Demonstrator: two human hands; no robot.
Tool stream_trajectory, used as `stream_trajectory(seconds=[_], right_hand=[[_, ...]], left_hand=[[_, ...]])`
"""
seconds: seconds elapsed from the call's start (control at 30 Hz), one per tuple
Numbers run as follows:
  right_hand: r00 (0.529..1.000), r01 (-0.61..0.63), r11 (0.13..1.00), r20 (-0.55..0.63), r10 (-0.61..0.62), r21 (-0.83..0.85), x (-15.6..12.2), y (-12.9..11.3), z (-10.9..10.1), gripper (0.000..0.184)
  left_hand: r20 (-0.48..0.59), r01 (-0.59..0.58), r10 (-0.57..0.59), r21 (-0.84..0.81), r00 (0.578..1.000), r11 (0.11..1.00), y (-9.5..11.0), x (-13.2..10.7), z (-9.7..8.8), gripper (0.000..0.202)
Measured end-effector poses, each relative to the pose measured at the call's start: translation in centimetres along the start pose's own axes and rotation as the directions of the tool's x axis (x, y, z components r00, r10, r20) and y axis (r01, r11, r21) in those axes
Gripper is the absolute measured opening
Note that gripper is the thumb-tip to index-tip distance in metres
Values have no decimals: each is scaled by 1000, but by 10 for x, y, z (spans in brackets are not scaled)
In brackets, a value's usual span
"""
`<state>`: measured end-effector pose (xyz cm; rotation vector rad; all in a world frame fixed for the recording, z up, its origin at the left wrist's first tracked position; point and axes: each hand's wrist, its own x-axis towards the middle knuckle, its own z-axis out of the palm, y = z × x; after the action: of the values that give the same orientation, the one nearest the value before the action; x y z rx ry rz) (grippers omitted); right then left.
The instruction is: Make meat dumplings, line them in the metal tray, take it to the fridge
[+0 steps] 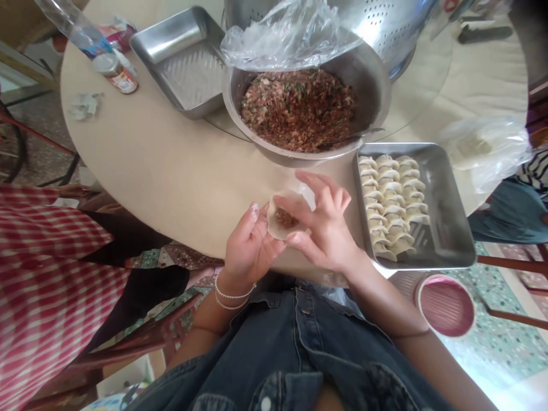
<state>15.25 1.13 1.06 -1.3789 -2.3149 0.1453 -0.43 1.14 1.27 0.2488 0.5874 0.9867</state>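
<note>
Just in front of my body, a round dumpling wrapper (pixel 277 231) with a small lump of meat filling (pixel 285 217) on it rests across the fingers of my left hand (pixel 252 248), whose thumb stands up beside it. My right hand (pixel 329 231) reaches over from the right, fingers apart. Its index finger lies across the top of the wrapper and the thumb tip is at the lower right rim. Beyond my hands is a large metal bowl (pixel 379 85) of minced filling (pixel 295 108) with a utensil in it. Folded dumplings (pixel 389 205) lie in rows in a metal tray (pixel 445 211) on the right.
Another metal tray (pixel 188 74) stands at back left, near a jar (pixel 115 73) and a plastic bottle (pixel 72 25). A plastic bag (pixel 291 37) drapes over the bowl before a colander (pixel 385 28). Someone in a checked garment (pixel 51 285) is at left; a pink-lined bin (pixel 445 305) is on the floor.
</note>
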Motion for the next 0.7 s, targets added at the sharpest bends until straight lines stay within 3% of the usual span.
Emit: stream_trajectory(seconds=[0.33, 0.5, 0.63, 0.7], right_hand=[[983, 183, 982, -25, -184, -40, -14, -12, 2, 63], [962, 181, 983, -213, -173, 17, -21, -3, 5, 53], [955, 229, 973, -197, -222, 11, -24, 5, 8, 48], [942, 210, 978, -272, -198, 17, -25, 8, 10, 47]], left_hand=[[-97, -14, 13, -10, 995, 1000, 5, -2, 2, 49], [-80, -21, 21, 2, 997, 1000, 5, -1, 2, 50], [-64, 10, -10, 4, 998, 1000, 6, -1, 2, 51], [-77, -7, 8, 12, 997, 1000, 7, -1, 4, 52]])
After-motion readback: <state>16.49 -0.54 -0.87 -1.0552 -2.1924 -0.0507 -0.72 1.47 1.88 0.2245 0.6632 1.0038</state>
